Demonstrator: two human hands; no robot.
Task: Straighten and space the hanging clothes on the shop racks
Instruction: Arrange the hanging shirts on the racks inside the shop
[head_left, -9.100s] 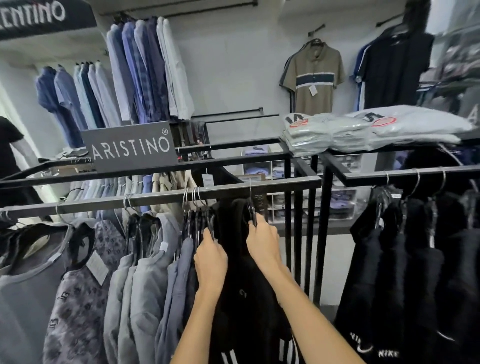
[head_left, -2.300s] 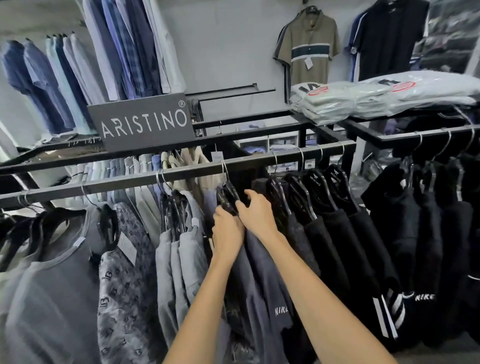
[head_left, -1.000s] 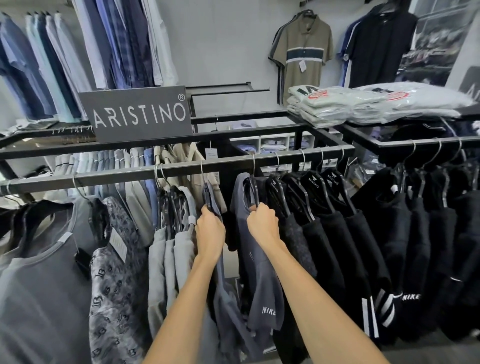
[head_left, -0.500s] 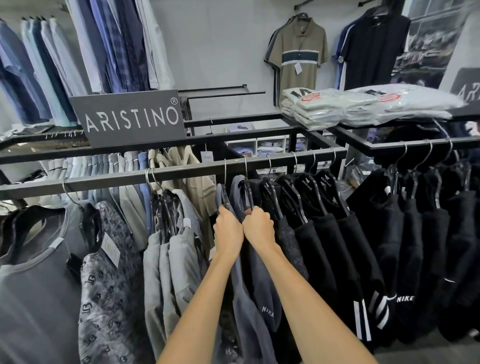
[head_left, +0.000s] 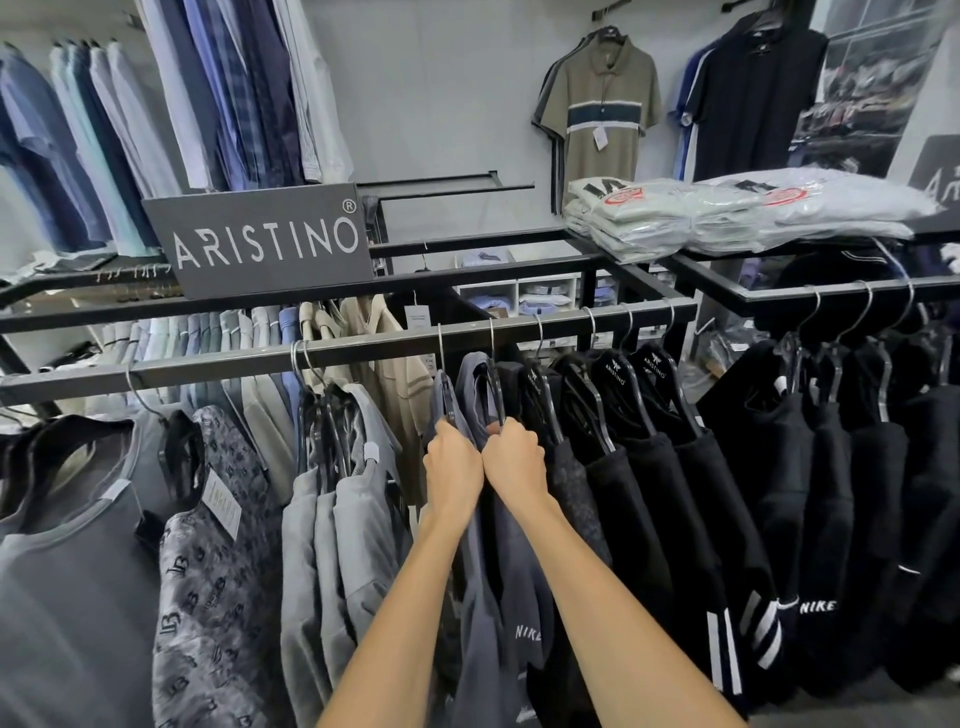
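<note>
A dark metal rail carries hanging clothes at chest height. Two dark blue-grey garments hang side by side at its middle, one on a black hanger gripped by my left hand, the other on a black hanger gripped by my right hand. My two hands touch each other. The right garment bears a NIKE print. Right of it hang several evenly spaced black garments. To the left, light grey tops bunch tightly, then a patterned grey shirt.
An ARISTINO sign stands on the upper frame. Bagged folded shirts lie on the shelf at right, above a second rail of black clothes. Shirts hang on the back wall, with a striped polo.
My left hand has slid its hanger to the right along the rail until it meets my right hand. The gap seen a second ago between the two blue-grey garments has shut.
</note>
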